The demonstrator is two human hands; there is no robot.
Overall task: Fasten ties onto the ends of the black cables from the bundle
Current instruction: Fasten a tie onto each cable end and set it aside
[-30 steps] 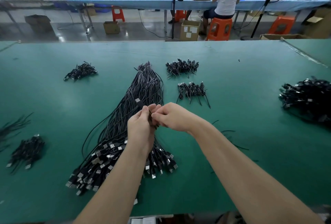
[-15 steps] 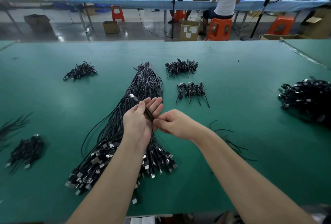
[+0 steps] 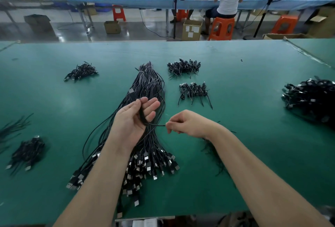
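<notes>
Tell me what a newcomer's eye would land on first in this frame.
First the two hands at centre: the left hand holds a folded black cable while the right hand pinches a thin tie stretched from it. Beneath them a long cable bundle fans across the green table, metal plugs nearest the person. Smaller tied piles ring it, the biggest far right.

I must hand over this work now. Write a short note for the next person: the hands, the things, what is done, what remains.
Left hand: holds a folded black cable.
Right hand: pinches the tie's end, drawn taut from the cable.
Loose bundle: on the green table, under the hands.
Done: small tied bunches lie beyond.
Left: finish this tie, then the bundle.
</notes>
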